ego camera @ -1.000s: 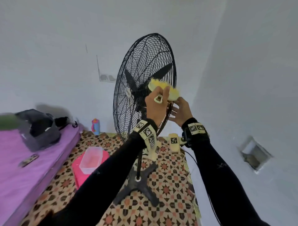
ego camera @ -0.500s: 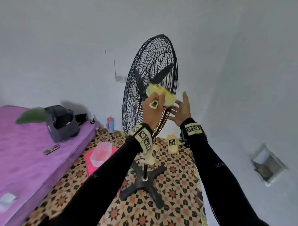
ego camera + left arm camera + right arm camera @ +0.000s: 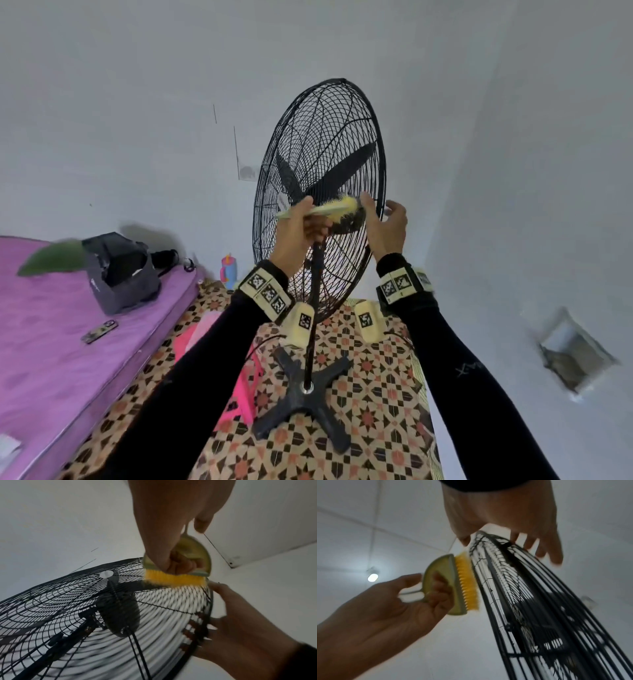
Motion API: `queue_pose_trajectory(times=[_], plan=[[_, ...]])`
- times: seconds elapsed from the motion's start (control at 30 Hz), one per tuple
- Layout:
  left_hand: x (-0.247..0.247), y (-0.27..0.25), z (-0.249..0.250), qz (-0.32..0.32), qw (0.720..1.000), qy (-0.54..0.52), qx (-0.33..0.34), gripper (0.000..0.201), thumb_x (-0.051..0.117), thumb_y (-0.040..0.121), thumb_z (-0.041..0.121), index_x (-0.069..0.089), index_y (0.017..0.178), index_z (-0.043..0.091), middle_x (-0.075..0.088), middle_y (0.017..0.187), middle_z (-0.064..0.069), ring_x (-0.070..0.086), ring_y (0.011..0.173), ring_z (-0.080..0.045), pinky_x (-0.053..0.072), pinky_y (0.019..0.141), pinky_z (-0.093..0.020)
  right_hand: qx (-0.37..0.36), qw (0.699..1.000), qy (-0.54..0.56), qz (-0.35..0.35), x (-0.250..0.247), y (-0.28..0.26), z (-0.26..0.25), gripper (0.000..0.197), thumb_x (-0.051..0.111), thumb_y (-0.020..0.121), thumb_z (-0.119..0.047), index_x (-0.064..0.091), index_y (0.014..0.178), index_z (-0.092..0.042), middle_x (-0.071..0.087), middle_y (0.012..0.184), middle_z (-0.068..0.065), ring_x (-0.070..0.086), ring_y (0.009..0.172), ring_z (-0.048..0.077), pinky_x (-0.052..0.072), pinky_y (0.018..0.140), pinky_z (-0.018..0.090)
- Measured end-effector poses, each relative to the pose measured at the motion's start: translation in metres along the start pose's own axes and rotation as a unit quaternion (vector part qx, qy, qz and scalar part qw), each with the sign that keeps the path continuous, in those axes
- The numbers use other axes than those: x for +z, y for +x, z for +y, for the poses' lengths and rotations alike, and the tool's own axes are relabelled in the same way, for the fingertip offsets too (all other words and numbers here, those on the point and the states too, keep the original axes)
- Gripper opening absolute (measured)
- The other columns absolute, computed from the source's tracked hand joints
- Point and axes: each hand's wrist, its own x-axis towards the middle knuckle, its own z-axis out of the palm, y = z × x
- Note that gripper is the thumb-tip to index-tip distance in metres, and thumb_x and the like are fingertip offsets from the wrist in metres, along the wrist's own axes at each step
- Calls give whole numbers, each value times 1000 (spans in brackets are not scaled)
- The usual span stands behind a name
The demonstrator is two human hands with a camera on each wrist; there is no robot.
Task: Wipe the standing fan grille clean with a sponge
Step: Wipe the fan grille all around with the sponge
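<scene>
A black standing fan grille [image 3: 322, 137] rises in front of me on a pole. My left hand [image 3: 303, 228] grips a pale green scrubbing brush [image 3: 339, 209] with yellow bristles, no sponge in sight. The bristles [image 3: 175, 578] lie against the front wires near the grille's right edge [image 3: 488, 574]. My right hand [image 3: 385, 224] holds the grille's right rim. Its thumb [image 3: 216, 586] sits on the front and its fingers [image 3: 553, 553] reach behind the wires. The wrist views are blurred by motion.
The fan's cross-shaped base [image 3: 308, 401] stands on a patterned floor mat [image 3: 376, 428]. A purple mattress [image 3: 51, 359] with a dark bag [image 3: 120, 270] lies to the left. A pink tub [image 3: 246, 383] and a small bottle [image 3: 228, 270] stand by the fan. A white wall with a recess [image 3: 575, 353] is close on the right.
The left hand has carried the brush rightward to the grille's right edge and turned it flatter. The right hand, open beside the brush before, now holds the rim.
</scene>
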Motion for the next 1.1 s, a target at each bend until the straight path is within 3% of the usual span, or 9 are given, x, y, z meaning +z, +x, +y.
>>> queue_pose_trajectory(times=[0.13,0.27,0.37,0.5,0.6,0.7,0.8,0.87,1.1], plan=[[-22,33,7,-74,996,28,-32,43,37,113,31,64,111,-3,72,78,-7,60,68,-18,44,64,-29,-189,969,-142,77,11,5,-24,81,62,85,-66,42,144,-14,37,151,8,36,138,27,42,110,45],[-37,53,15,-184,969,160,37,47,36,112,44,61,99,7,64,80,-1,54,68,-15,43,62,-28,-397,844,-361,16,26,5,-53,83,53,75,-43,35,154,-26,26,160,9,18,151,33,22,119,63],[-39,70,26,-227,958,166,52,39,41,110,43,60,97,11,69,87,-10,63,74,-18,52,68,-27,-383,771,-503,-80,47,-3,-55,58,39,81,-48,59,131,-24,59,136,3,33,143,35,23,113,69],[-52,106,36,-288,944,157,36,27,49,111,24,44,136,16,76,107,-20,71,83,-32,55,64,-28,-402,817,-411,45,52,6,-19,34,46,89,-32,67,106,-11,71,112,8,50,128,31,34,108,67],[-57,139,41,-338,904,246,88,69,54,99,-5,26,156,22,78,104,-14,74,88,-28,57,70,-30,-385,863,-293,146,56,7,6,30,46,89,-22,62,103,-1,66,122,15,48,126,24,34,112,65],[-42,180,42,-316,798,433,276,79,64,90,-2,33,157,25,65,128,-2,64,110,-25,58,92,-50,-370,893,-156,205,51,11,22,35,44,86,-22,60,110,-3,64,120,12,58,110,28,54,91,57],[-20,217,34,-319,564,645,404,98,79,85,22,20,163,35,12,172,-3,13,158,-32,18,125,-66,-366,888,-96,262,32,27,35,40,42,88,-29,59,116,-7,65,107,18,64,90,32,56,66,39],[-5,234,28,-340,458,700,429,110,83,83,31,9,164,40,-13,173,-1,-12,159,-34,-7,124,-59,-363,881,-99,286,19,43,41,37,41,90,-31,54,118,-11,62,106,20,63,89,34,54,64,38],[47,261,21,-320,381,747,440,109,92,69,49,30,157,36,6,172,-5,7,157,-44,-2,126,-65,-298,875,-27,380,-14,104,65,46,39,95,-34,51,117,4,61,104,20,59,88,25,45,68,20]])
